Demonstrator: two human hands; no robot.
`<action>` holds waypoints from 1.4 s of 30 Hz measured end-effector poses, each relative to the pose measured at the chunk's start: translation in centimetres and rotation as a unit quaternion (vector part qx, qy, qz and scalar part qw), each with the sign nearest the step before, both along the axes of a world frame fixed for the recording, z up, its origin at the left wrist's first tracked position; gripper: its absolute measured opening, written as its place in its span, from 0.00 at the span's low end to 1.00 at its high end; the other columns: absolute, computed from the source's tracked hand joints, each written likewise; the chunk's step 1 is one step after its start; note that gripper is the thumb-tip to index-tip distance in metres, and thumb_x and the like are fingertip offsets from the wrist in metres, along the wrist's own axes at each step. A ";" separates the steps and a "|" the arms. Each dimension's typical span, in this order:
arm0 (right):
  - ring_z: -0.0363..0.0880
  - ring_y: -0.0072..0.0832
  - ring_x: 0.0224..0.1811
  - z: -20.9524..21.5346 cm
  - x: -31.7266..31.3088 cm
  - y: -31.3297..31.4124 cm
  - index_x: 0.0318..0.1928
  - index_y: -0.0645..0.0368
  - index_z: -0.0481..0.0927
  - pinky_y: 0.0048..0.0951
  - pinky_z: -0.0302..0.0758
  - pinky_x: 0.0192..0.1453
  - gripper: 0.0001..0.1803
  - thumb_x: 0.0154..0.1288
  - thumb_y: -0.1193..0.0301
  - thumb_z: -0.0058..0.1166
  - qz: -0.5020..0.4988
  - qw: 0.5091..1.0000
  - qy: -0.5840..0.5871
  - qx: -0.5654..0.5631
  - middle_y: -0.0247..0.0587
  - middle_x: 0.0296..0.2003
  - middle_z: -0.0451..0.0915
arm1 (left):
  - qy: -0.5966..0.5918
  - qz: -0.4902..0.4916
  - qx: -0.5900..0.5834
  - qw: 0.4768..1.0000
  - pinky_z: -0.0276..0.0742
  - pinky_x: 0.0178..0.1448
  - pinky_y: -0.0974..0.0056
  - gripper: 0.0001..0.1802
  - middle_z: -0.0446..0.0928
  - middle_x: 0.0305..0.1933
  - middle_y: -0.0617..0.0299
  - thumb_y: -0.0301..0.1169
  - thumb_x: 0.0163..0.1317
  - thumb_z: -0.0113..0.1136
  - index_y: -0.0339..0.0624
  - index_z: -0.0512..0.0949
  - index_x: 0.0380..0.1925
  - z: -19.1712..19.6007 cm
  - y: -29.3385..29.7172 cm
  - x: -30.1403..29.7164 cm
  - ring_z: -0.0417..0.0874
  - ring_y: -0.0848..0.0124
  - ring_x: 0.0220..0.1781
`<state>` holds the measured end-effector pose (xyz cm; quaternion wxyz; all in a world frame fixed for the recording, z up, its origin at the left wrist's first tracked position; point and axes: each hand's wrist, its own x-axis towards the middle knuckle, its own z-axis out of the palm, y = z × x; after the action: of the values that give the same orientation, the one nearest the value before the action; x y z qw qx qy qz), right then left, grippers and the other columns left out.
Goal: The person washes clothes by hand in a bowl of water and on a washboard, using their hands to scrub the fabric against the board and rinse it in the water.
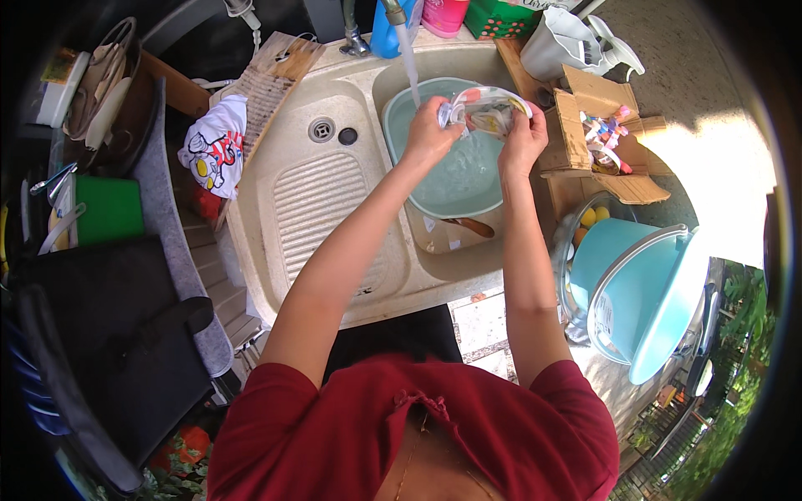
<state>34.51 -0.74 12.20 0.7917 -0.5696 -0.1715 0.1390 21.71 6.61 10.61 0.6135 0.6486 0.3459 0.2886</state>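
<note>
A thin, whitish piece with a coloured print is stretched between my two hands above a pale green basin. I cannot tell whether it is plastic or cloth. My left hand is closed on its left end, near the stream of water. The fingers of my right hand pinch its other end over the basin's right rim. Water runs from the tap into the basin, where the water is stirred and bubbly. The basin stands in the right bowl of a stone sink.
A brown-handled tool lies below the basin. An open cardboard box with colourful scraps and a light-blue bucket stand at right. At left are a ribbed wooden board, a printed white cloth and a black chair.
</note>
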 end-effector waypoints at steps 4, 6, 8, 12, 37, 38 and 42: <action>0.72 0.30 0.32 -9.5 1.9 -1.9 0.32 0.62 0.77 0.27 0.69 0.39 0.07 0.53 0.78 0.46 -0.094 0.952 -0.207 -0.204 0.40 0.31 0.71 | 0.190 0.021 0.073 0.979 0.67 0.50 0.55 0.16 0.71 0.45 0.47 0.28 0.47 0.59 0.39 0.73 0.38 -7.4 -2.7 1.4 0.72 0.50 0.44; 0.73 0.40 0.37 -15.1 2.8 -2.5 0.34 0.59 0.77 0.35 0.71 0.43 0.08 0.53 0.76 0.48 -0.063 0.880 -0.259 -0.393 0.45 0.35 0.73 | 0.273 0.039 0.061 0.959 0.66 0.52 0.55 0.15 0.70 0.47 0.49 0.30 0.50 0.57 0.42 0.74 0.39 -11.3 -3.1 1.5 0.70 0.50 0.47; 0.73 0.45 0.42 -19.1 2.8 -3.4 0.38 0.55 0.77 0.40 0.70 0.47 0.10 0.53 0.73 0.50 0.057 0.775 -0.236 -0.584 0.50 0.42 0.72 | 0.355 0.044 0.040 0.933 0.65 0.53 0.55 0.14 0.70 0.50 0.51 0.32 0.53 0.54 0.46 0.75 0.41 -14.0 -4.3 2.2 0.68 0.50 0.51; 0.70 0.50 0.50 -23.9 -0.2 -4.6 0.44 0.49 0.77 0.44 0.68 0.53 0.15 0.54 0.63 0.52 0.278 0.544 -0.406 -0.680 0.53 0.51 0.66 | 0.540 -0.140 0.083 0.826 0.57 0.61 0.55 0.18 0.66 0.58 0.63 0.42 0.61 0.44 0.49 0.75 0.46 -18.5 -7.7 2.8 0.56 0.58 0.63; 0.75 0.33 0.35 -4.5 -0.4 -1.1 0.41 0.65 0.75 0.29 0.71 0.40 0.10 0.61 0.74 0.47 0.002 0.939 -0.235 -0.253 0.45 0.36 0.75 | -0.002 0.133 -0.155 0.979 0.71 0.25 0.65 0.13 0.76 0.23 0.64 0.34 0.57 0.56 0.35 0.77 0.35 -1.5 -1.6 2.3 0.76 0.74 0.23; 0.76 0.38 0.37 -7.3 -0.4 -1.7 0.41 0.65 0.75 0.32 0.72 0.42 0.10 0.61 0.74 0.47 0.002 0.929 -0.216 -0.301 0.48 0.38 0.75 | -0.006 0.133 -0.202 0.970 0.70 0.24 0.64 0.12 0.75 0.23 0.63 0.34 0.57 0.55 0.36 0.77 0.34 -4.0 -2.5 2.2 0.76 0.73 0.24; 0.75 0.45 0.46 -18.0 -0.2 -3.3 0.44 0.60 0.74 0.37 0.71 0.48 0.19 0.54 0.63 0.53 0.236 0.824 -0.146 -0.494 0.52 0.42 0.75 | -0.026 0.148 -0.426 0.892 0.72 0.28 0.61 0.13 0.73 0.24 0.62 0.37 0.57 0.55 0.38 0.74 0.35 -11.9 -5.4 2.5 0.76 0.70 0.27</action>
<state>34.27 -4.06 -5.82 0.3126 -0.8404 -0.3225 0.3032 24.22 1.17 -1.34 0.7899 0.2585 0.5119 0.2173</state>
